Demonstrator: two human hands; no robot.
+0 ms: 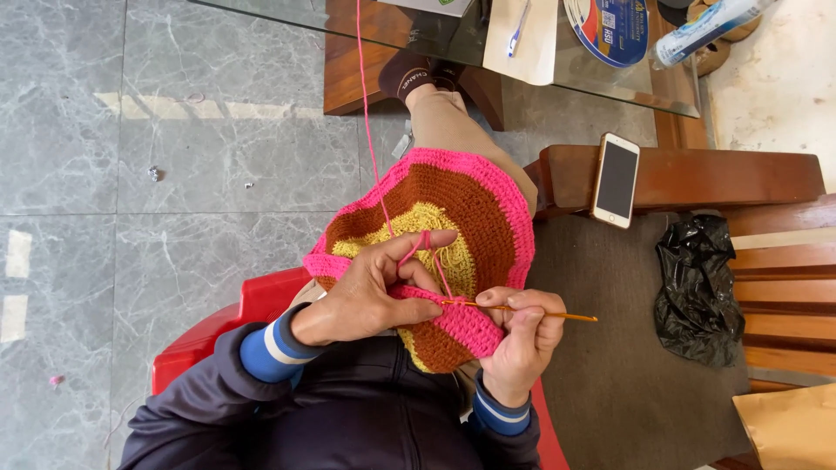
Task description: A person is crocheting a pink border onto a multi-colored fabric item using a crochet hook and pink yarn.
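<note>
Your right hand (521,335) is clamping the thin orange crochet hook (522,310); your left hand (370,292) is pinching the pink, brown and yellow crocheted piece (453,209), so the taut pink yarn strand (370,130) above your grip may be slipping off.

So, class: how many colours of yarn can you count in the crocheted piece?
3: pink along the outer edge and the row under the hands, brown in the band inside it, yellow at the centre. The underside is hidden.
</note>
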